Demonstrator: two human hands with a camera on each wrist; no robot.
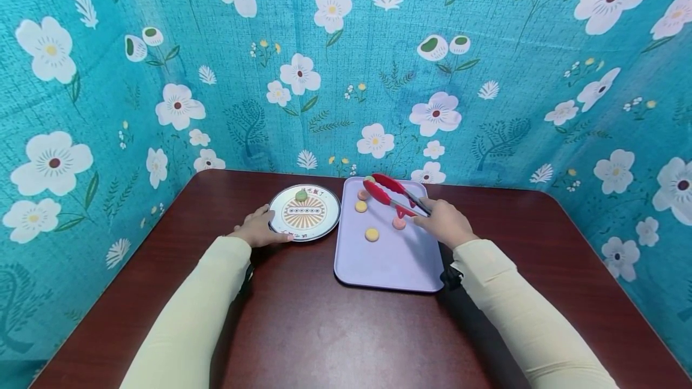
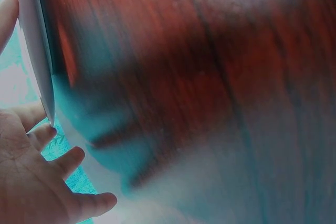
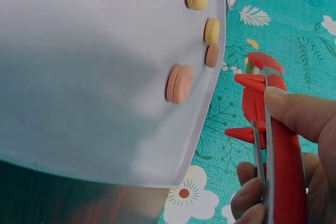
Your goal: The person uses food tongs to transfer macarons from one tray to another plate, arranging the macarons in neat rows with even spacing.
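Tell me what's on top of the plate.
One green macaron sits on the plate. The left hand covers a bit of its edge; that part can't be seen.

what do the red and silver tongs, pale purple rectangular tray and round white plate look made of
Red tongs: silvery strips suggest metal; the smooth red parts look like plastic or silicone. Purple tray: probably plastic, with even colour and a soft sheen. White plate: smooth printed face suggests ceramic, possibly melamine.
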